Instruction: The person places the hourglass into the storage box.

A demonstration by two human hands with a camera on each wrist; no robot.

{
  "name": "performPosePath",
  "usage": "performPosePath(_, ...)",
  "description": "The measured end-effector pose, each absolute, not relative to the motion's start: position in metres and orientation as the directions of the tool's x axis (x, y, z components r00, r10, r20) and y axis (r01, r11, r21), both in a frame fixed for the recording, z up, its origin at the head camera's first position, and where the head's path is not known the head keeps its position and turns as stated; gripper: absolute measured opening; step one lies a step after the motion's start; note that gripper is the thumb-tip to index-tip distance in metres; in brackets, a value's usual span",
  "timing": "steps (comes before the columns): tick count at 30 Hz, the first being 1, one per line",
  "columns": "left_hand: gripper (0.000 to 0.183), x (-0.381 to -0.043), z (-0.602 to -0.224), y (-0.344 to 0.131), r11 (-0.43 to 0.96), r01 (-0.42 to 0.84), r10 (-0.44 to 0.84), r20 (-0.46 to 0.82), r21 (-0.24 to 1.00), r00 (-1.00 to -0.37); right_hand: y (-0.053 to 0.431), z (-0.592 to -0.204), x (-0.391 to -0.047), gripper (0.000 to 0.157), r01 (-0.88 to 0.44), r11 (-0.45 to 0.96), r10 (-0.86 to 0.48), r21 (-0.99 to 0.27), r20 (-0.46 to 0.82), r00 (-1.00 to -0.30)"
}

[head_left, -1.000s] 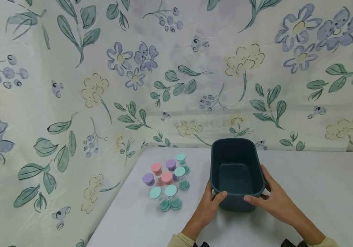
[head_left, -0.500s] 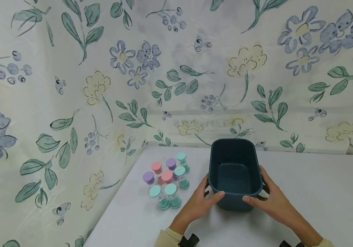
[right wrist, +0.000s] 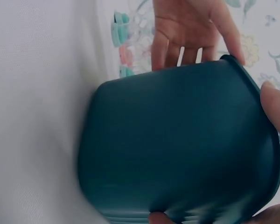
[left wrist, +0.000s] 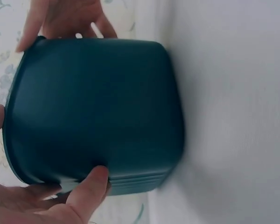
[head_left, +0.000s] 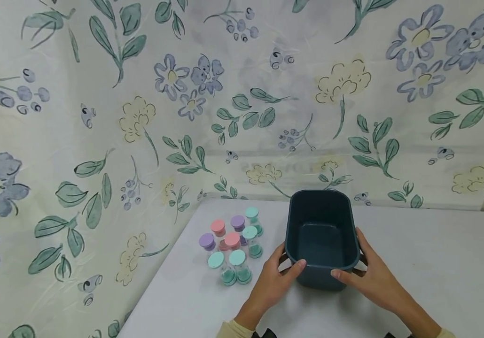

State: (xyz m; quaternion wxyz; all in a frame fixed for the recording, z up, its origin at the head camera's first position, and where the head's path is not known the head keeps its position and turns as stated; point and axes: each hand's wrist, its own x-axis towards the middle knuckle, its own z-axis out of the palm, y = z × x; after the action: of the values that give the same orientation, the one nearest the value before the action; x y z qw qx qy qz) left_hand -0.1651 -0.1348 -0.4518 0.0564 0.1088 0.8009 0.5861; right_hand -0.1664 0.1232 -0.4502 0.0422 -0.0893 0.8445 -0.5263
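A dark teal plastic bin (head_left: 322, 277) with rounded corners stands on the white table, its mouth facing up and its inside bare. My left hand (head_left: 269, 284) holds its near left corner, thumb at the front rim and fingers along the left side. On the opposite corner, my right hand (head_left: 373, 279) grips in the same way, thumb against the front rim. The left wrist view shows the bin's smooth front wall (left wrist: 93, 102) between both hands. In the right wrist view, a finger of the right hand presses the side of the bin (right wrist: 177, 140).
Left of the bin stand several small sand timers with mint (head_left: 237, 257), pink (head_left: 232, 240) and purple (head_left: 206, 241) caps. The white table (head_left: 428, 263) extends to the right. A floral cloth (head_left: 242, 141) hangs behind and along the left.
My left hand has shifted its hold, its wrist swinging outward to the left and its fingers reaching farther along the bin's side. The bin has moved slightly left; the right hand keeps its grip.
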Motion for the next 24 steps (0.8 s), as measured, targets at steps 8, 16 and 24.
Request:
performPosePath(8, 0.074, -0.1608, -0.4489, -0.1307, 0.284, 0.113, 0.222, 0.049, 0.952, -0.974, 0.1247, -0.4480, -0.1656, 0.121, -0.139, 0.422, -0.196, -0.896, 0.060, -0.979)
performPosePath(16, 0.076, -0.1613, -0.4501, -0.1330, 0.302, 0.105, 0.223, 0.037, 0.948, -0.974, 0.1212, -0.4498, -0.1628, 0.123, -0.122, 0.401, -0.180, -0.908, 0.053, -0.982)
performPosePath(24, 0.078, -0.1614, -0.4487, -0.1358, 0.333, 0.089, 0.226, 0.012, 0.939, -0.974, 0.1208, -0.4511, -0.1625, 0.120, -0.131, 0.393, -0.182, -0.910, 0.063, -0.981)
